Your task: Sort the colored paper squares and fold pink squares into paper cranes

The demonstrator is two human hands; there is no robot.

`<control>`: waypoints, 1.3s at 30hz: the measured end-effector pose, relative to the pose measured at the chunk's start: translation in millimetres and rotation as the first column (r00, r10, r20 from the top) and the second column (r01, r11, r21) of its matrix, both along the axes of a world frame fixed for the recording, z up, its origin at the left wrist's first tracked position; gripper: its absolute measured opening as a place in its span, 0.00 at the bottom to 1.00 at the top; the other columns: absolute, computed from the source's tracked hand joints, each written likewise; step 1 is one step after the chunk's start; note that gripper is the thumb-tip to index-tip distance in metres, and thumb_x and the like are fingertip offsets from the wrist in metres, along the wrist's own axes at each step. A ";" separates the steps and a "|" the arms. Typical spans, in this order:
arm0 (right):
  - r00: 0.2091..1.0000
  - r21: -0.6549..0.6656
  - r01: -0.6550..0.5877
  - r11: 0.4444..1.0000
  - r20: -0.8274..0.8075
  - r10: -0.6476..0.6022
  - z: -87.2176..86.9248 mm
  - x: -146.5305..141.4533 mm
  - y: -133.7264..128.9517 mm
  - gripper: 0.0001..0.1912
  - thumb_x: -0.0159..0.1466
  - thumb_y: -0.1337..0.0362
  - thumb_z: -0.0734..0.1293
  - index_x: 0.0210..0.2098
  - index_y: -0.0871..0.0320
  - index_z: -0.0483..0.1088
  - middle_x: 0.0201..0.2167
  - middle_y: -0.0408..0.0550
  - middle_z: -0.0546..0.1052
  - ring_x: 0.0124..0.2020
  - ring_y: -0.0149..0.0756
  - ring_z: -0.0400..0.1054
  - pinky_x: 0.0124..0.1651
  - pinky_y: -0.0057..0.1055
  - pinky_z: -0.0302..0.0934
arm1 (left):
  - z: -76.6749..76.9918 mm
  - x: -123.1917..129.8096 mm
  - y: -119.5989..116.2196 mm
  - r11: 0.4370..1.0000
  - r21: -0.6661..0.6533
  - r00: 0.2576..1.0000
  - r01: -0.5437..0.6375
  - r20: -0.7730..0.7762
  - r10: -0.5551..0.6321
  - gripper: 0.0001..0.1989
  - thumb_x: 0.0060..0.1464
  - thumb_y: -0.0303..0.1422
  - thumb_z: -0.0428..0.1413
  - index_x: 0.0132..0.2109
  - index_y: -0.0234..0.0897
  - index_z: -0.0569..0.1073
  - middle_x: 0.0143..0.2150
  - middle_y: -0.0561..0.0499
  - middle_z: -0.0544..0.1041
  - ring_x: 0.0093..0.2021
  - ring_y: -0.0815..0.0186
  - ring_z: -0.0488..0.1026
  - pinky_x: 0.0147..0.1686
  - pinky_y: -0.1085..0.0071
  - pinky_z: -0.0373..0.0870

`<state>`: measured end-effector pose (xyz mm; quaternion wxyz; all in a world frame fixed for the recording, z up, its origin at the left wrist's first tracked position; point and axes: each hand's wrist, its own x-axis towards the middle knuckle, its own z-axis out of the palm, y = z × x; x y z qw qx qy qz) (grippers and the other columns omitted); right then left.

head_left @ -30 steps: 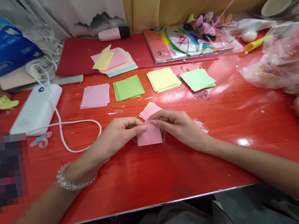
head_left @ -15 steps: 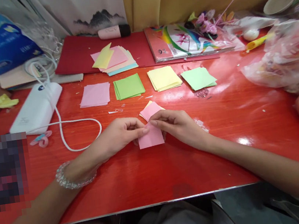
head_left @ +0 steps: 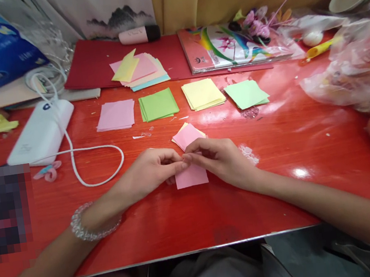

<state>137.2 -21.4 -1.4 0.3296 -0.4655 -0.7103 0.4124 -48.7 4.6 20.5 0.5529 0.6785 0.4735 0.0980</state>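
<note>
A square of pink paper (head_left: 192,177) is pinched along its far edge by both hands, low over the table. My left hand (head_left: 161,167) has thumb and forefinger closed on it from the left; a bead bracelet circles that wrist. From the right, my right hand (head_left: 220,156) grips the same edge, its fingertips meeting the left ones and hiding part of the paper. Just beyond my fingers lies a small pile with a pink square (head_left: 187,134) on top and yellow showing beneath. Stacks of mauve (head_left: 115,115), green (head_left: 158,104), yellow (head_left: 203,93) and mint (head_left: 246,94) squares form a row farther back.
On the left lies a white power bank (head_left: 41,133) with a looped cable (head_left: 122,158). Behind the stacks, mixed papers (head_left: 142,68) rest on a red folder (head_left: 88,62), beside a packet of coloured paper (head_left: 227,47). Plastic bags (head_left: 361,68) crowd the right side.
Both hands have drawn closer together, fingertips now touching over the paper's far edge. The held pink square has shifted slightly right and toward me.
</note>
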 end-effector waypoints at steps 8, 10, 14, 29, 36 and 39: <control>0.999 -0.010 0.028 1.000 0.024 -0.028 1.0 0.8 1.5 0.12 0.65 0.61 0.60 0.29 0.60 0.69 0.25 0.44 0.73 0.26 0.27 0.62 0.29 0.25 0.53 | -0.8 5.2 -9.9 0.994 0.111 0.999 -0.018 -0.035 0.022 0.17 0.56 0.45 0.51 0.29 0.35 0.69 0.23 0.56 0.68 0.27 0.70 0.66 0.28 0.75 0.60; 1.000 -0.057 0.028 0.998 0.003 -0.028 2.0 1.8 3.2 0.16 0.66 0.58 0.59 0.28 0.60 0.69 0.26 0.44 0.72 0.27 0.28 0.62 0.29 0.25 0.53 | 0.1 5.9 -11.0 0.995 0.098 0.999 -0.034 -0.008 0.035 0.17 0.56 0.44 0.50 0.28 0.36 0.68 0.23 0.56 0.68 0.26 0.71 0.67 0.29 0.75 0.61; 0.997 -0.115 -0.008 0.993 -0.083 -0.002 3.2 3.3 5.1 0.15 0.65 0.55 0.61 0.30 0.60 0.70 0.28 0.44 0.72 0.28 0.28 0.63 0.30 0.25 0.55 | -0.2 5.7 -10.8 0.994 0.106 0.999 -0.033 -0.004 0.033 0.17 0.57 0.44 0.50 0.28 0.35 0.69 0.22 0.57 0.68 0.25 0.72 0.66 0.28 0.76 0.61; 0.973 -0.180 0.039 0.983 -0.218 -0.079 1.5 2.9 4.5 0.10 0.62 0.58 0.65 0.32 0.60 0.69 0.29 0.42 0.73 0.30 0.26 0.64 0.32 0.23 0.57 | 2.7 5.2 -9.5 0.982 -0.132 0.984 -0.135 0.095 0.148 0.15 0.53 0.38 0.56 0.23 0.34 0.67 0.17 0.56 0.70 0.20 0.74 0.67 0.23 0.78 0.62; 0.953 -0.311 -0.039 0.950 -0.299 -0.058 2.1 3.0 5.4 0.12 0.63 0.59 0.63 0.29 0.62 0.68 0.26 0.43 0.71 0.26 0.28 0.68 0.29 0.26 0.64 | 5.2 6.6 -7.4 0.979 -0.059 0.971 -0.194 0.128 0.200 0.13 0.54 0.38 0.55 0.27 0.34 0.70 0.21 0.57 0.70 0.23 0.74 0.67 0.25 0.79 0.64; 0.960 -0.307 -0.044 0.951 -0.277 -0.045 2.1 3.3 5.8 0.13 0.64 0.58 0.62 0.29 0.62 0.68 0.23 0.42 0.70 0.22 0.28 0.69 0.26 0.26 0.64 | 5.0 5.9 -7.9 0.981 0.041 0.977 -0.190 0.101 0.186 0.11 0.55 0.39 0.55 0.31 0.35 0.71 0.24 0.57 0.71 0.24 0.74 0.67 0.27 0.79 0.64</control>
